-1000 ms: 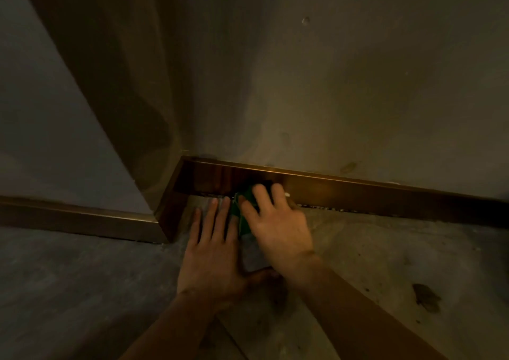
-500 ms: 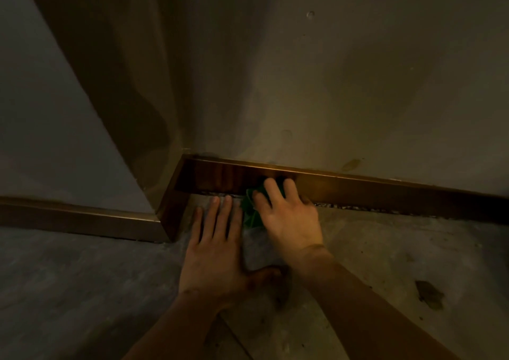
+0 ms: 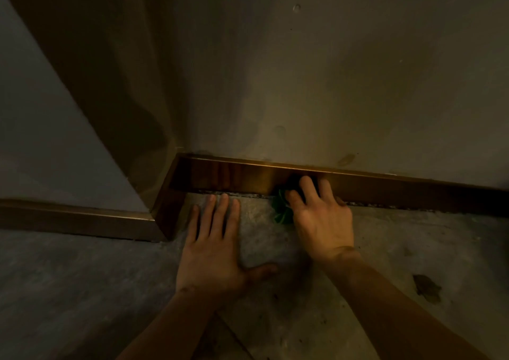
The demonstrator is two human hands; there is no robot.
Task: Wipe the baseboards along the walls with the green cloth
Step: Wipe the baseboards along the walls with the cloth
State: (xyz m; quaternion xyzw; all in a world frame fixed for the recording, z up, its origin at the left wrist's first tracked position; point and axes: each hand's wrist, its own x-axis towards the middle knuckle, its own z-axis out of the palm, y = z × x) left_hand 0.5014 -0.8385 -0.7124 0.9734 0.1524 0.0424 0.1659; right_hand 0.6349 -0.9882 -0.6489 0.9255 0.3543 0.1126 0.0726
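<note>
Right hand (image 3: 321, 216) has slid rightward along the baseboard (image 3: 242, 176) from near the corner, fingers curled, pressing the green cloth (image 3: 281, 210) against its foot; left hand (image 3: 213, 246) spread flat on the floor (image 3: 82, 290); most baseboard rightward seemingly unwiped.

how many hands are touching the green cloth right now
1. The right hand presses the green cloth against the baseboard; the left hand lies flat on the floor, apart from it.

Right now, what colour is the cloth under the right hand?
Green; the cloth peeks out left of the right hand in the head view.
</note>
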